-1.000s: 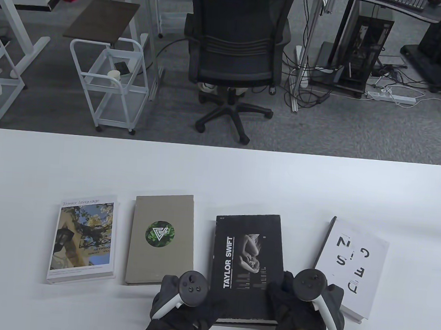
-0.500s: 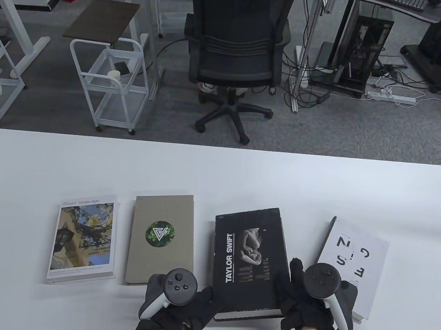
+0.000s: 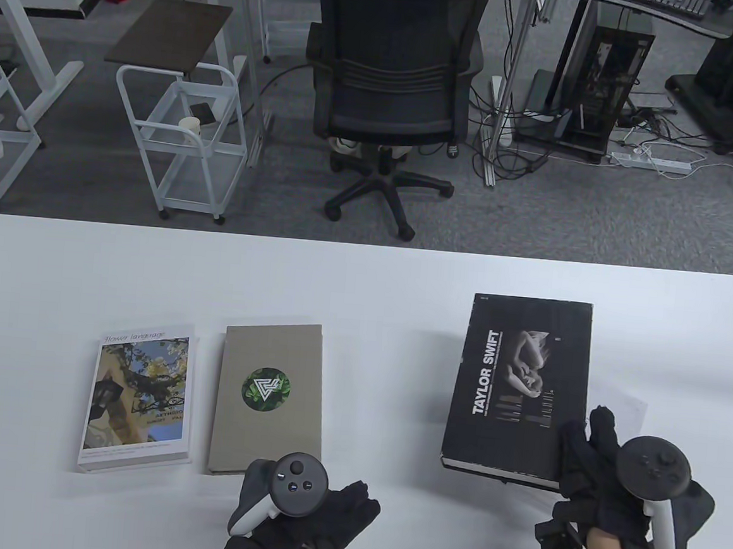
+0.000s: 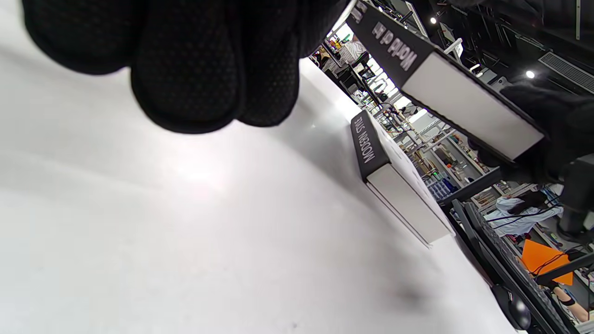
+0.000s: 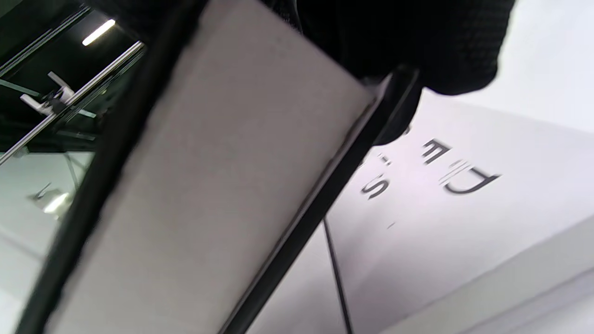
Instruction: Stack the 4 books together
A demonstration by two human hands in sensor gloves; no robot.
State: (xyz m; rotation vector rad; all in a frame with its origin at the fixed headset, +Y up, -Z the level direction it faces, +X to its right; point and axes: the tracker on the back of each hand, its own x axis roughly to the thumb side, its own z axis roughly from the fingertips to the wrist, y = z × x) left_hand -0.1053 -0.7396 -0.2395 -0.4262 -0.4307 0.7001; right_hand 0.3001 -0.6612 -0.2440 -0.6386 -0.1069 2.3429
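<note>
The right hand (image 3: pixel 604 471) now grips the black book (image 3: pixel 523 382), lifted over the white book (image 5: pixel 464 195). The left hand (image 3: pixel 304 504) has let go; spread or not, I cannot tell.

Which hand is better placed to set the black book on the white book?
Right. The right hand grips the black book, raised above the white book; the left hand holds nothing.

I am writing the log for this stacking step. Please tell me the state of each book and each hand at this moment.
Taylor Swift book: lifted off the table, held over the white book.
White book: flat on the table, mostly hidden below the black one.
Grey book: flat, untouched.
Flower Language book: flat, untouched.
Right hand: grips the Taylor Swift book's near corner.
Left hand: holds nothing.
</note>
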